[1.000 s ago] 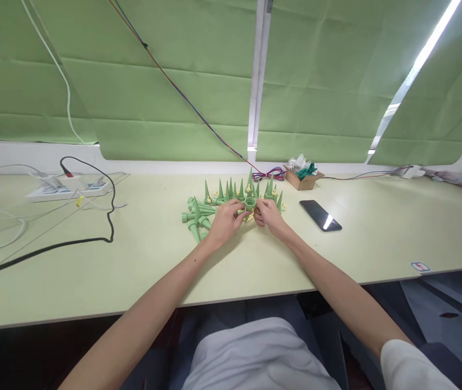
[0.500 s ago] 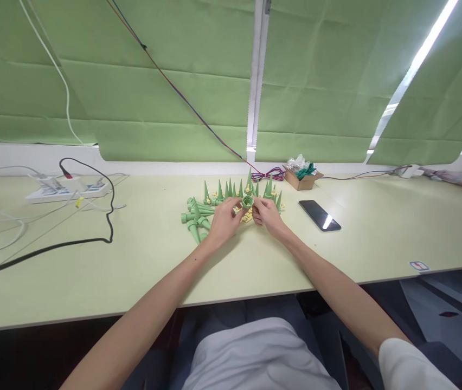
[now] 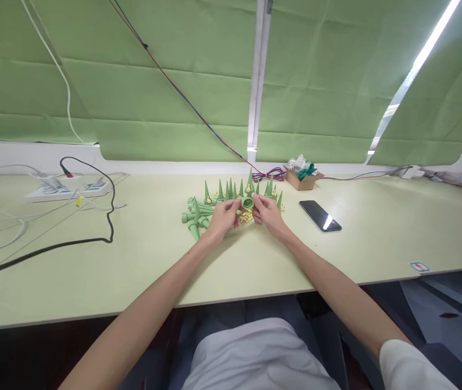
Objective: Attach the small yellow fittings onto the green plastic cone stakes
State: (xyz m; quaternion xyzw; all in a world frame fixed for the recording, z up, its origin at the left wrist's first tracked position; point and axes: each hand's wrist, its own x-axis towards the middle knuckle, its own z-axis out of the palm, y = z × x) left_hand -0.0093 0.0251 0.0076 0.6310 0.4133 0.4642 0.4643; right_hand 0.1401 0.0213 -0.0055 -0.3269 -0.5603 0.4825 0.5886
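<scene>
Between my two hands is a round green cup-shaped part (image 3: pixel 247 203), its hollow end facing me. My left hand (image 3: pixel 225 215) is closed, its fingertips on the left side of that part. From the right, my right hand (image 3: pixel 267 212) pinches its rim with thumb and fingers. Small yellow pieces (image 3: pixel 246 216) lie in a pile just beneath the part. Behind my hands stand several green spikes (image 3: pixel 230 188), some with yellow pieces at their bases. More green spikes with wide collars (image 3: pixel 192 228) lie on the table to the left of my left hand.
A black phone (image 3: pixel 320 215) lies to the right of my hands. At the back is a small cardboard box (image 3: pixel 301 181) with crumpled plastic. A white power strip (image 3: pixel 68 190) and cables (image 3: pixel 72 241) occupy the table's left part.
The green part has tilted a little, and the fingers of my left hand have shifted their hold on it. My right hand stays nearly in place.
</scene>
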